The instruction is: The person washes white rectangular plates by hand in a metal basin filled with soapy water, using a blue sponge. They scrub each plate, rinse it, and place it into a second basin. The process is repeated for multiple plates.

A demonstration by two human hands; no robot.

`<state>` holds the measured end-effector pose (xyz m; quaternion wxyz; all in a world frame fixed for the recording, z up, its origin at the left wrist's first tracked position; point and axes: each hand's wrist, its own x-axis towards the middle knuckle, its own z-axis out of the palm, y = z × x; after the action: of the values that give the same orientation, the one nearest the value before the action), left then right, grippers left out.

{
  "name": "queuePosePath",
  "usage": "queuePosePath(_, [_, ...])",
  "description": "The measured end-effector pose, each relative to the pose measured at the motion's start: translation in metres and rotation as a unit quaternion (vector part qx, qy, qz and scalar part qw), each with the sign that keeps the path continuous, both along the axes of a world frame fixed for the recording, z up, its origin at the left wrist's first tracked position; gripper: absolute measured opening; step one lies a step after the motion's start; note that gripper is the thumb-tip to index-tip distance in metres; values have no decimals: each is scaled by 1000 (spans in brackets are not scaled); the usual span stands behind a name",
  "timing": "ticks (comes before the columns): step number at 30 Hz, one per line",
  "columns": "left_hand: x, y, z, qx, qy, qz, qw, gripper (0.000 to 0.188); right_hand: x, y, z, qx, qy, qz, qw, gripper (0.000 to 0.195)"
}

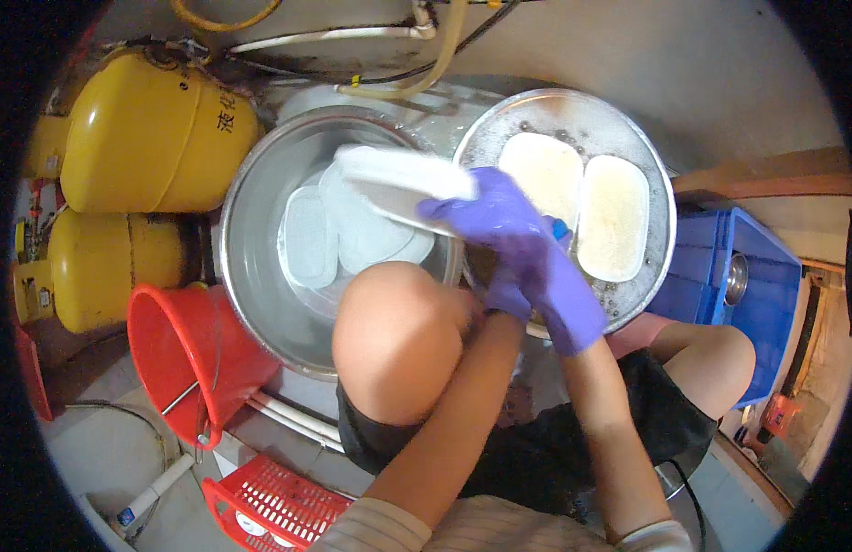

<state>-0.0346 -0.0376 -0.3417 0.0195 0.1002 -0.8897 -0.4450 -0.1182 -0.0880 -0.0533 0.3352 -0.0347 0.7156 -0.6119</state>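
Observation:
My right hand, in a purple rubber glove, grips the end of a white plastic container, blurred and tilted over the left metal basin. My left hand, gloved alike, crosses beneath my right wrist, its fingers mostly hidden. Beside it shows a small bright-blue bit, too covered to name. Several whitish rectangular containers or lids lie in the left basin. In the right metal basin, sudsy water surrounds a white rectangular tub and a second one, both holding cloudy liquid.
Yellow gas cylinders stand at the left, near a tilted red bucket. A red perforated basket sits at lower left. Blue plastic crates are at the right. A yellowish hose hangs behind the basins. My knee overlaps the left basin.

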Motion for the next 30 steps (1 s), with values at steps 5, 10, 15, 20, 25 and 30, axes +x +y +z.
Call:
queuePosePath(5, [-38, 5, 203, -64, -235, -110, 964, 45, -29, -3, -105, 108, 299, 290, 903, 33])
queuePosePath(10, [-44, -21, 109, -41, -267, -92, 958, 48, -19, 22, -74, 76, 220, 56, 971, 33])
queuePosePath(15, [-77, -8, 104, 19, -305, -100, 947, 52, -3, 151, -121, 246, 57, -269, 929, 55])
queuePosePath(20, [-90, -46, 149, 71, -261, 112, 956, 77, 46, 180, -165, 133, -149, -264, 944, 80])
queuePosePath(25, [-103, -48, 152, 77, -84, 257, 960, 73, 62, 161, -167, 192, -230, -221, 928, 79])
queuePosePath(30, [-109, -75, 86, 82, -152, 277, 945, 56, 62, 137, -166, 180, -243, -313, 900, 64])
